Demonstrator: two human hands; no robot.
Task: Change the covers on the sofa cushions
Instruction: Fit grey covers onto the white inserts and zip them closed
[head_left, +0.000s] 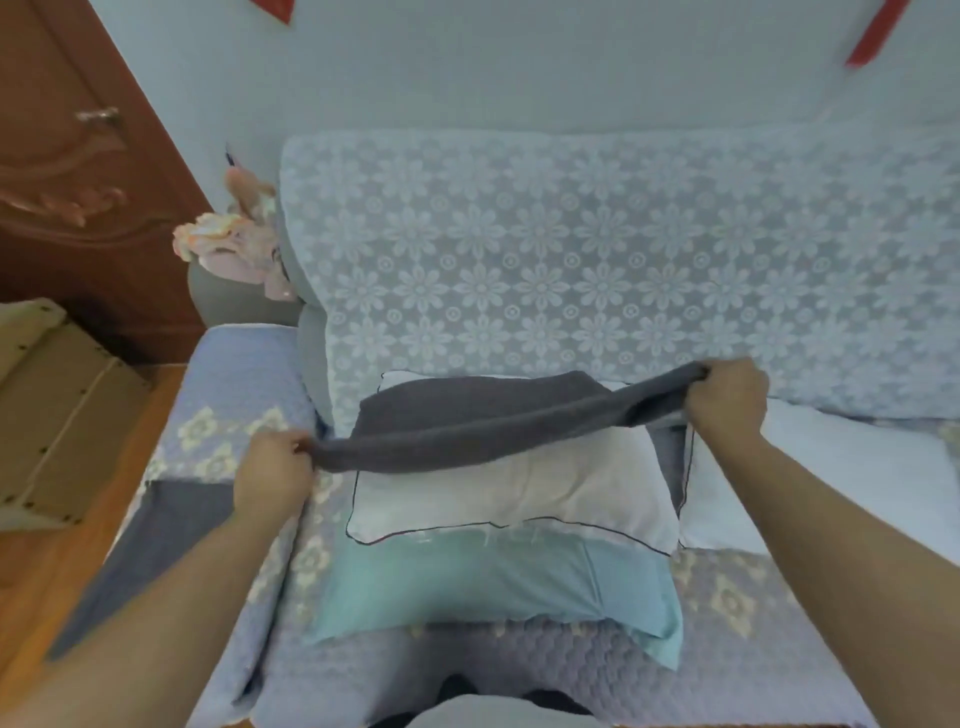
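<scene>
The grey cover (498, 431) hangs stretched between both hands, long axis from 8 to 2 o'clock, over the white cushion (519, 493) (itself on a teal one). Left hand (275, 478) and right hand (727, 400) each pinch an end, equally near.

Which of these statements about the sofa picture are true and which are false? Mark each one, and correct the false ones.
1. Both hands grip the grey cover. True: the left hand and the right hand each hold one end of the grey cover.
2. The white cushion lies on a teal pillow. True: the white cushion rests on the teal pillow.
3. The grey cover fully encloses the white cushion. False: most of the cushion's near part is bare.
4. The sofa backrest is covered with plain red cloth. False: the backrest has a pale floral lace cover.
</scene>
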